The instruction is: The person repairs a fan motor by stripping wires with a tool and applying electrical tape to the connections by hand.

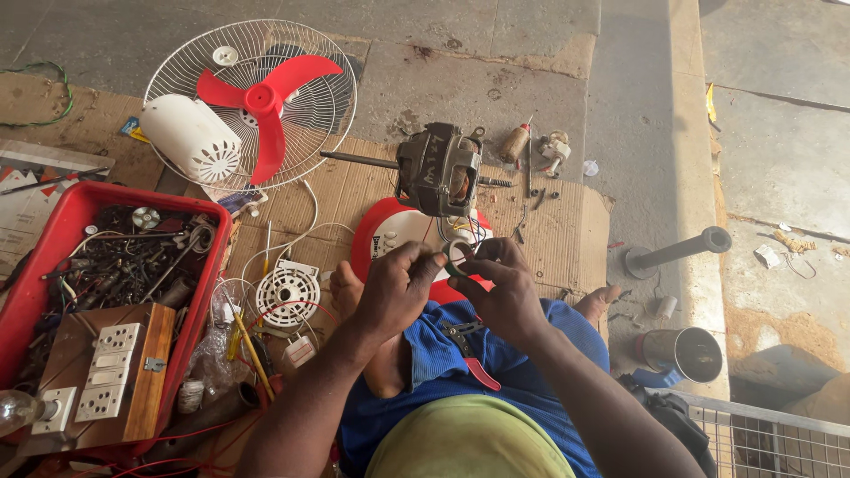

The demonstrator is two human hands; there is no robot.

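Now | left hand (396, 288), right hand (503, 288) pinching, seemingly, tape roll (455, 257)

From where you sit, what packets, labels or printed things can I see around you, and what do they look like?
Round fan base: under the motor, red rim, white face with a small dark printed mark; too small to make out.
Small packet: left of the white fan housing, on cardboard; blue and yellow, partly hidden.
Printed paper: far left beside the red crate; white with reddish print.
No screens or signs.
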